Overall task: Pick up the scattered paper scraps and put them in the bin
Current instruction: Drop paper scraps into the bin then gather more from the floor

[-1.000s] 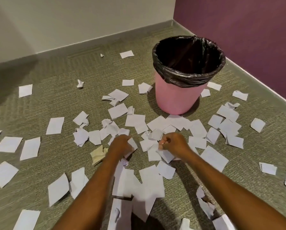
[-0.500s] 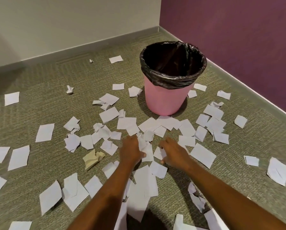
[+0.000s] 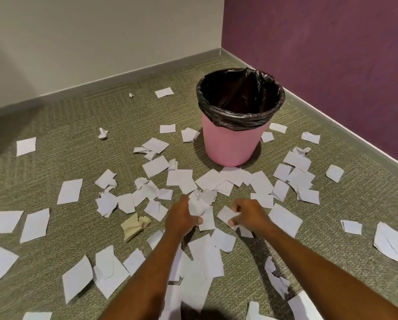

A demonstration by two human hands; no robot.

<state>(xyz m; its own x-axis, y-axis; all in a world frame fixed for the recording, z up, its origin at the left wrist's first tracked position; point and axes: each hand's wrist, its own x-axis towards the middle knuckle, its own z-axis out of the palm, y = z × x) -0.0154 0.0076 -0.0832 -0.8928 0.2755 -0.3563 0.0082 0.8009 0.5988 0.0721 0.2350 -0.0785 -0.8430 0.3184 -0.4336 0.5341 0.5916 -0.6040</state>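
Several white paper scraps [image 3: 156,166] lie scattered over the green carpet around a pink bin [image 3: 230,144] lined with a black bag. My left hand [image 3: 181,218] is closed on a crumpled bunch of white scraps [image 3: 196,205], low over the floor in front of the bin. My right hand [image 3: 248,215] pinches a flat white scrap [image 3: 225,214] between thumb and fingers, just right of the left hand. A crumpled tan scrap [image 3: 134,226] lies left of my left hand.
The bin stands near the corner where a white wall [image 3: 101,42] meets a purple wall [image 3: 331,54]. Scraps cover the carpet on every side of my arms, with a large torn sheet [image 3: 389,243] at the far right.
The view has tilted up, showing more wall. My left hand has gathered a bigger crumpled bunch, and my right hand has taken hold of a flat scrap.
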